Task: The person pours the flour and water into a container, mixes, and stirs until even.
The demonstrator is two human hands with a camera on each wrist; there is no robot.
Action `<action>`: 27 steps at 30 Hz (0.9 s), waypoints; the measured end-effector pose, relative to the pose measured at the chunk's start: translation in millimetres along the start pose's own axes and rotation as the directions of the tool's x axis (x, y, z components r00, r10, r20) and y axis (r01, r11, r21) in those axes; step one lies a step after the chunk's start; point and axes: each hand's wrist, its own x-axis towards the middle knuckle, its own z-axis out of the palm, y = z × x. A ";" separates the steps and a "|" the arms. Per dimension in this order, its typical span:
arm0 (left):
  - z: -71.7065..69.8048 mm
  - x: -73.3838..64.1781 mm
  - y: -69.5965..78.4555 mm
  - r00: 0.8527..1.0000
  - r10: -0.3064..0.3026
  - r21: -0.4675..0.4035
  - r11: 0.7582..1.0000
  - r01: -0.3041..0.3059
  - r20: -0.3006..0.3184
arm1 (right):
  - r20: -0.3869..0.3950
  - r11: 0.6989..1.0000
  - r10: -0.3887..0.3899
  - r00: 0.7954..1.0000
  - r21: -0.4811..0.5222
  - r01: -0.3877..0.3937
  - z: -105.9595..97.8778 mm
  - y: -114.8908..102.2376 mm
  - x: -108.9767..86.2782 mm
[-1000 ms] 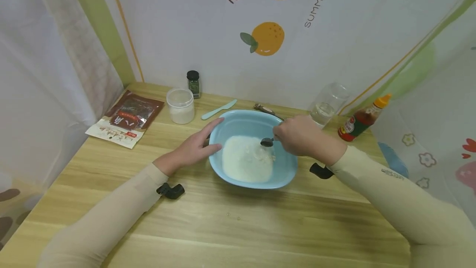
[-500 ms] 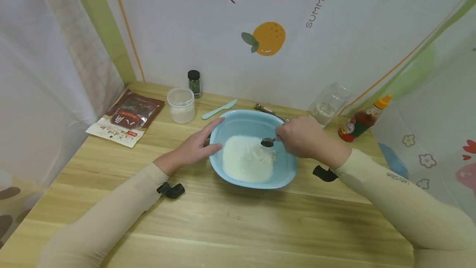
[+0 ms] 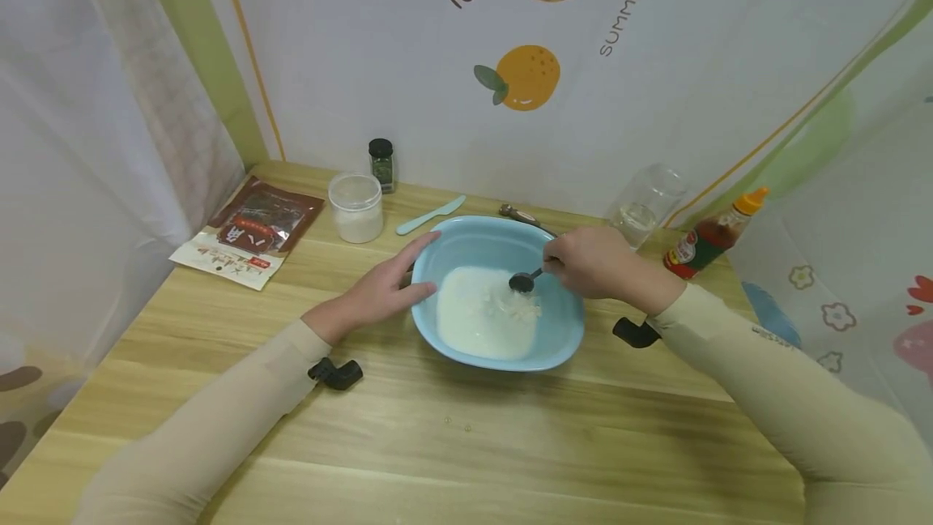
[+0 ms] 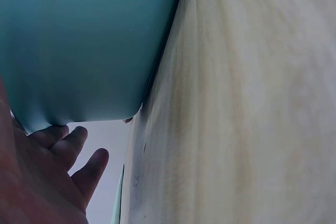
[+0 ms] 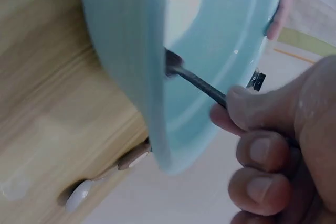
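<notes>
Head view: from above, facing forward and down, widest; table (image 3: 510, 460), bowl (image 3: 484, 245), left hand (image 3: 381, 290), right hand (image 3: 594, 262). Left wrist view: low, close, turned sideways, facing the bowl's outer wall. Right wrist view: close, tilted, looking across the bowl. Shared by head and right wrist: spoon (image 3: 521, 283), bowl's inside.

The head view has soft, even light, a diffuse shadow darkening the table (image 3: 408, 464) on the near side of left hand (image 3: 382, 290) and right hand (image 3: 594, 262); both wrist views are dimmer, the bowl (image 5: 156, 93) blurred along its rim beside the right hand
</notes>
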 end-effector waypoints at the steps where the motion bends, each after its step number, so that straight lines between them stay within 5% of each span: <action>1: 0.0 -0.2 -0.1 1.000 -0.002 0.002 1.000 0.002 -0.001 | -0.003 1.000 0.004 1.000 -0.011 -0.004 -0.4 0.1 0.2; 8: 0.0 -0.6 -1.2 1.000 0.004 -0.009 1.000 -0.004 0.005 | 0.012 0.993 -0.031 0.999 -0.110 0.032 0.6 -5.0 -3.8; 22: -1.8 0.4 -2.1 1.000 0.008 0.020 1.000 -0.008 -0.005 | -0.056 0.990 -0.083 0.995 -0.123 0.075 -6.2 -12.8 -10.8; 27: -2.2 0.0 -3.8 1.000 0.008 0.023 1.000 -0.007 -0.004 | -0.020 0.993 -0.094 0.995 -0.068 0.092 -10.1 -7.9 -9.6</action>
